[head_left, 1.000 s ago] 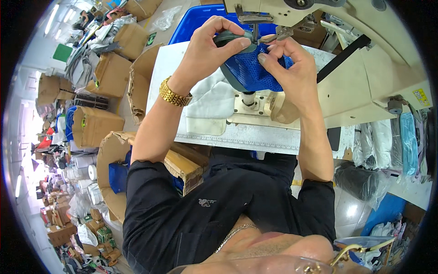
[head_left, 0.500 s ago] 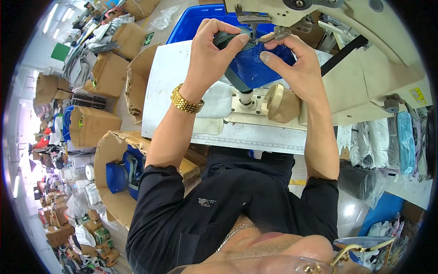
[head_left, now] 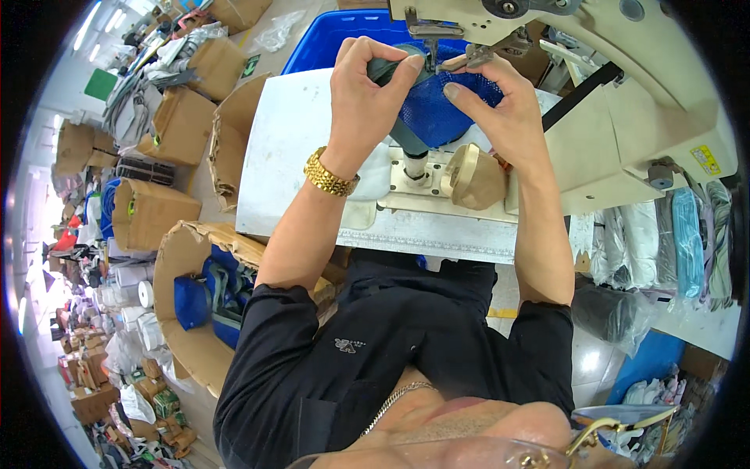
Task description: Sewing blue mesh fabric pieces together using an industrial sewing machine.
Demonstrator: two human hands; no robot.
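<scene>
A cream sewing machine (head_left: pixel 641 133) stands over the right side of the white tabletop (head_left: pixel 285 133), its head reaching above the far edge. Just off the tabletop's near-left corner, a torn-edged cardboard box (head_left: pixel 166 270) holds blue fabric pieces (head_left: pixel 191 301). Behind the far edge sits a blue plastic bin (head_left: pixel 332 39). The blue mesh piece (head_left: pixel 440 113), banded in grey-green, is up under the machine's head, raised above the tabletop toward its far edge, with a lower corner hanging near the metal post (head_left: pixel 416 164). The left hand (head_left: pixel 366 94) grips the grey-green band at the piece's left side, thumb and forefinger pinched together. The right hand (head_left: pixel 509 109) is at the piece's right side, fingers bent, thumb tip against the mesh and forefinger near its upper edge; those two tips stand apart, and I cannot tell whether cloth is caught between the fingers. Right of the post is a rounded cream housing (head_left: pixel 478 176); left of it, toward the near edge, lies white cloth (head_left: pixel 373 176). A gold watch (head_left: pixel 330 173) circles the left wrist. Smallest is the presser foot (head_left: pixel 431 59), between the two hands.
</scene>
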